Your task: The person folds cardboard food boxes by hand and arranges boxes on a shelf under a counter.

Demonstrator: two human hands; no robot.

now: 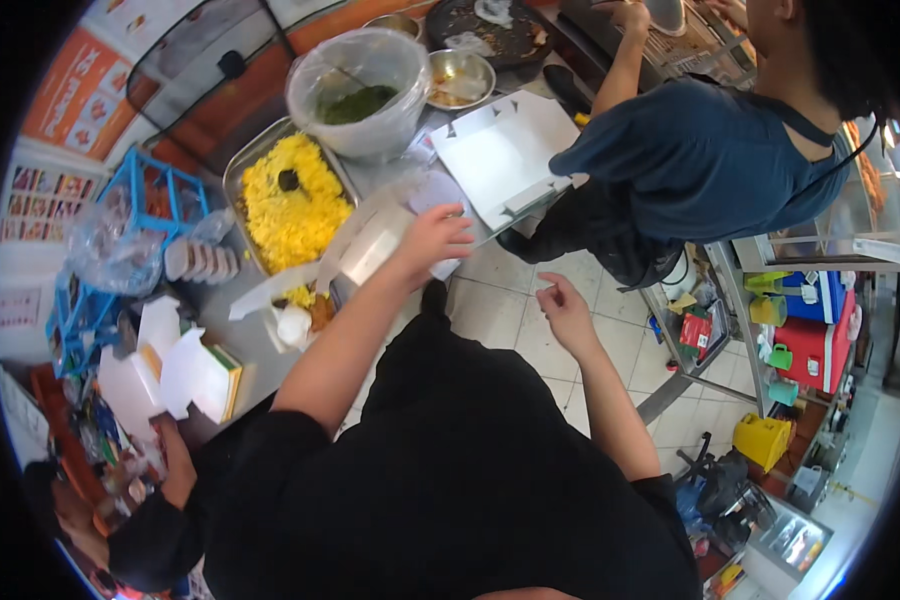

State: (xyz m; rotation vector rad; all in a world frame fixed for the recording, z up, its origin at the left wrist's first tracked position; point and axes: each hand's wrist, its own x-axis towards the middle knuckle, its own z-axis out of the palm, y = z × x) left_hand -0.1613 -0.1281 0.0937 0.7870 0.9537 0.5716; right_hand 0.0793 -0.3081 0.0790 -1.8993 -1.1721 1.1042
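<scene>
My left hand (435,243) is held out over the counter's edge, empty, its fingers loosely stretched. Beneath and beside it lie a whitish open container (372,256) and a pale lilac round piece (438,192), both partly covered by my hand and arm. My right hand (565,312) hangs over the tiled floor, half curled with fingers apart, and holds nothing that I can see. Beyond my left hand lies a large white carton (505,150). A metal tray of yellow rice (295,200) is left of it. An open white food box (288,320) with rice stands by my left forearm.
A plastic-lined bucket (360,95) of greens and a metal bowl (460,80) stand at the back. A person in a dark shirt (690,160) is close at right. Another person's hand (175,460) touches white cartons (160,365) at lower left. A metal rack (730,310) stands right.
</scene>
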